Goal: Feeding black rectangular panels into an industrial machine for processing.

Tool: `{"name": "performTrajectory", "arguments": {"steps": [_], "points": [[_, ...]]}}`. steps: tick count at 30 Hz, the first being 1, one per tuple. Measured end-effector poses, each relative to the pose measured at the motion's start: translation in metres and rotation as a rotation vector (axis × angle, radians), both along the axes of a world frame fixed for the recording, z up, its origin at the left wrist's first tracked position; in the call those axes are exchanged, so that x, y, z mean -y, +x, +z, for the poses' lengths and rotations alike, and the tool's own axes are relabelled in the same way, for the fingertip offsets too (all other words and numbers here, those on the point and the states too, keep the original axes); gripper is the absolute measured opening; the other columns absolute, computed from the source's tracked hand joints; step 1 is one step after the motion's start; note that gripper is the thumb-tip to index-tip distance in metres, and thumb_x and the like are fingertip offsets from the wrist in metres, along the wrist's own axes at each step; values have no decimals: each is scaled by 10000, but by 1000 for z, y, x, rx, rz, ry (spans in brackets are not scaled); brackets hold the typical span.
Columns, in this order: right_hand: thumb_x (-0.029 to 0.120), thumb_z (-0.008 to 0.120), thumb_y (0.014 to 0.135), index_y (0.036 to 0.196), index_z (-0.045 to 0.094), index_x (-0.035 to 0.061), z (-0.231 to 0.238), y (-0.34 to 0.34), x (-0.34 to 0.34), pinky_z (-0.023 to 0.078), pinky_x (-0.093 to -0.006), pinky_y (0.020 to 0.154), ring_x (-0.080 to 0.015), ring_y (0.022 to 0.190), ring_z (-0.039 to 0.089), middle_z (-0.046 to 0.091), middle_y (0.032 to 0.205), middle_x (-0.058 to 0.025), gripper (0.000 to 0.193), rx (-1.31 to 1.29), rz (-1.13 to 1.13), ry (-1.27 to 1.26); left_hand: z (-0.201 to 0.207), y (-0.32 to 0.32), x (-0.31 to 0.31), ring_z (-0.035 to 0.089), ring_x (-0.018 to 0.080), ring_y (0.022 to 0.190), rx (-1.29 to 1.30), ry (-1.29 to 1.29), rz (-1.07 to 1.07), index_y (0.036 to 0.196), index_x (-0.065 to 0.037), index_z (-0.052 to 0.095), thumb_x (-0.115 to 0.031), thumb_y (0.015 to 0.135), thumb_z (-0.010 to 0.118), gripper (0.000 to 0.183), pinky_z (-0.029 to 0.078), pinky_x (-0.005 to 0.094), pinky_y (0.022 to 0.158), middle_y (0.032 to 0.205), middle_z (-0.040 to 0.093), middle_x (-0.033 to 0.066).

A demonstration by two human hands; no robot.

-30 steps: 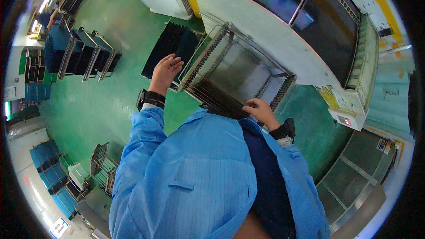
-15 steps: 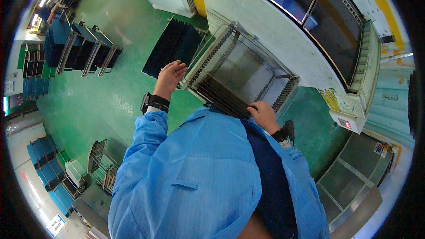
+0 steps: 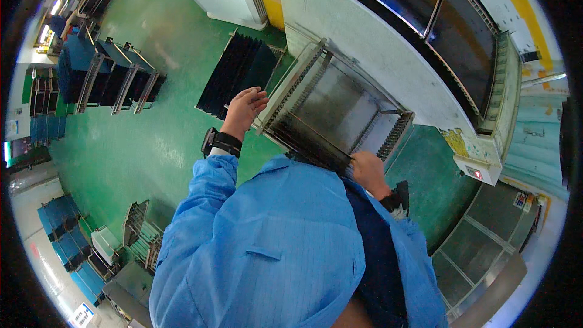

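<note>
A metal rack [image 3: 401, 123] with toothed side rails stands in front of me, with several thin dark panels packed at its near side. My right hand [image 3: 368, 171] is closed at the right end of one dark panel [image 3: 323, 136], whose top edge stands apart from the others. Over by the rack's left rail, my left hand [image 3: 245, 111] is raised with fingers stretched out and nothing visible in it. Whether it touches the rail I cannot tell. The lower parts of the panels are hidden by the rack and my blue jacket.
Another rack full of dark panels [image 3: 237, 73] stands on the green floor beyond my left hand. A pale machine [image 3: 388, 54] with dark panels on top borders the far right. More loaded racks [image 3: 103, 76] stand at the left, and a grey cabinet [image 3: 486, 246] at lower right.
My right hand has closed on a panel's end, and that panel's top edge has come away from the stack. My left hand has shifted slightly right, still raised.
</note>
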State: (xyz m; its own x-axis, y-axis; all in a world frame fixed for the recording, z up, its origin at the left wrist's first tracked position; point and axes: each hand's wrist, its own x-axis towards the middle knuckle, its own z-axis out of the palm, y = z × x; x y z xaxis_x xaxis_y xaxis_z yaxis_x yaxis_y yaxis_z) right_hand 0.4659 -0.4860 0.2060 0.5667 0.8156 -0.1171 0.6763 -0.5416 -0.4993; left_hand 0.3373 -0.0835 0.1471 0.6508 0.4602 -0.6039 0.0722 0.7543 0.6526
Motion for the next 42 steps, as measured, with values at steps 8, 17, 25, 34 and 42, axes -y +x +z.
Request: {"name": "performTrajectory", "arguments": {"steps": [8, 17, 25, 34, 42], "points": [[61, 644, 816, 876, 668, 13, 131, 0, -14, 484, -448, 665, -358, 753, 607, 642, 819, -150, 80, 28, -115, 163, 8, 34, -8, 669, 255, 949, 66, -21, -57, 1214, 0, 573, -155, 988, 568, 274, 555, 361, 826, 1088, 670, 142], [30, 687, 793, 807, 616, -11, 239, 33, 16, 412, -356, 589, -237, 624, 530, 575, 704, -101, 84, 92, -518, 297, 39, 69, 5, 649, 195, 945, 80, 43, -115, 1160, -18, 594, -201, 990, 584, 250, 525, 348, 826, 1044, 675, 87], [33, 654, 879, 845, 660, 63, 217, 64, 27, 294, -237, 582, -54, 642, 392, 463, 705, 86, 46, -283, -1033, 841, 87, 67, 42, 631, 189, 1000, 211, 20, -374, 1228, -10, 583, -305, 985, 607, 383, 501, 349, 895, 1112, 655, 77], [122, 630, 946, 930, 655, 39, 125, 53, -13, 499, -261, 759, -136, 774, 627, 663, 861, -15, 88, -928, -1153, 1081, 80, -7, 58, 595, 116, 876, 211, 3, -538, 1116, -29, 658, -231, 918, 702, 286, 467, 275, 788, 958, 657, -2], [188, 620, 976, 978, 656, 57, 106, 47, -12, 514, -287, 713, -121, 767, 620, 638, 834, -14, 136, -787, -850, 869, 112, -19, 67, 504, 21, 693, 53, 159, -299, 838, -110, 621, -59, 886, 698, 104, 365, 204, 579, 796, 595, -78]]}}
